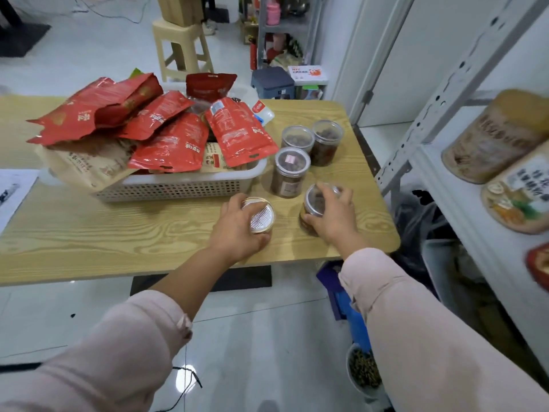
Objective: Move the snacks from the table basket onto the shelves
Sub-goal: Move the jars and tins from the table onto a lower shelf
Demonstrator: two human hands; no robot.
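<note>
A white perforated basket on the wooden table is piled with red snack pouches and brown paper packs. My left hand grips a can with a silver foil top near the table's front edge. To its right, my right hand grips a clear jar of dark snacks. Three more clear jars stand on the table behind them. The white shelf at the right holds round snack tubs lying on their sides.
A beige plastic stool with a cardboard box stands behind the table. A grey rack with goods stands at the back. Paper lies at the table's left edge. Bags, a blue box and a bowl crowd the floor beside the shelf.
</note>
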